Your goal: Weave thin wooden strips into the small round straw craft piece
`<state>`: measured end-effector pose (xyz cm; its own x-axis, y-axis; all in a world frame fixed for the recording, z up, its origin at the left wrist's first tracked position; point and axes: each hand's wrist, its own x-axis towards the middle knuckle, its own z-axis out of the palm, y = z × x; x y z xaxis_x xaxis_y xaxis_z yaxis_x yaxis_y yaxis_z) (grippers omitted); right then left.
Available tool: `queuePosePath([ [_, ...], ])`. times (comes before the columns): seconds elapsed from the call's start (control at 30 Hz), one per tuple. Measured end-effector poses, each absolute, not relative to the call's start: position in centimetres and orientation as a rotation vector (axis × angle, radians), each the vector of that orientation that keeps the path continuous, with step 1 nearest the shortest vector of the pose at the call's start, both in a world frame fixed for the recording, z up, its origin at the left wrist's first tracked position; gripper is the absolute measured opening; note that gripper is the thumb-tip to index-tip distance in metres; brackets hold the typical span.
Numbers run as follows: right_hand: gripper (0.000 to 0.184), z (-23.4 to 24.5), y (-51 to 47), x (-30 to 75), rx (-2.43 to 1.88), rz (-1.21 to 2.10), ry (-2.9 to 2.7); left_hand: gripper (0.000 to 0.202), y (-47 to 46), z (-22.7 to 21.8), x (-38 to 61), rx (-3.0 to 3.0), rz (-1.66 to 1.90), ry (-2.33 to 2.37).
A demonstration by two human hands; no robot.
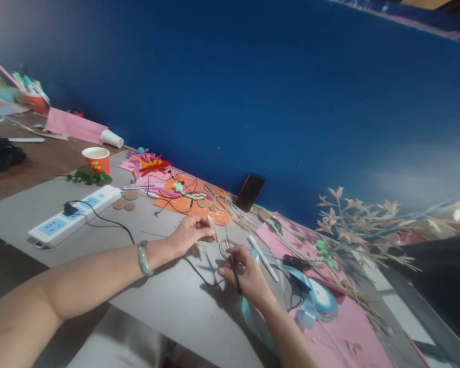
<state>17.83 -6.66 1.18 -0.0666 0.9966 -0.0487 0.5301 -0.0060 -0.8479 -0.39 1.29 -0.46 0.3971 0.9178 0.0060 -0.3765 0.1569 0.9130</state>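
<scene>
My left hand [191, 235], with a pale green bangle [145, 258] on the wrist, pinches a small pale wooden piece [213, 228] upright over the grey table. Just to its right, my right hand [246, 273] is closed around a dark tool [237, 276], mostly hidden by the fingers. A black cord [203, 278] runs across the table to that hand. By its fingertips shows a thin pale loop [225, 247]; whether it is held, I cannot tell. A white marker [264, 259] lies beside the right hand, near light blue ribbon [308, 314].
A white power strip [76, 214] with a black plug lies left, near wooden discs [129, 206] and a paper cup [96, 159]. Pipe cleaners [151, 162], orange paper [176, 203] and a phone [250, 192] sit along the blue wall. Dried leafy branches [352, 214] stand right.
</scene>
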Motion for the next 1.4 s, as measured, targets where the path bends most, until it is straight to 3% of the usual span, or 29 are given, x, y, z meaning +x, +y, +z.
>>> queuePosePath([
  [0.47, 0.033, -0.9, -6.4, 18.3, -1.618, 0.807, -1.811, 0.022, 0.6, -0.1, -0.4, 1.058, 0.972, 0.726],
  [1.07, 0.038, -1.6, -6.4, 18.6, -1.565, 0.983, -1.673, 0.015, 0.7, -0.1, -0.5, 1.102, 0.941, 0.738],
  [1.4, 0.04, -0.8, -6.4, 18.3, -1.587, 0.917, -1.617, 0.019, 0.8, 0.0, -0.6, 1.062, 0.908, 0.738],
])
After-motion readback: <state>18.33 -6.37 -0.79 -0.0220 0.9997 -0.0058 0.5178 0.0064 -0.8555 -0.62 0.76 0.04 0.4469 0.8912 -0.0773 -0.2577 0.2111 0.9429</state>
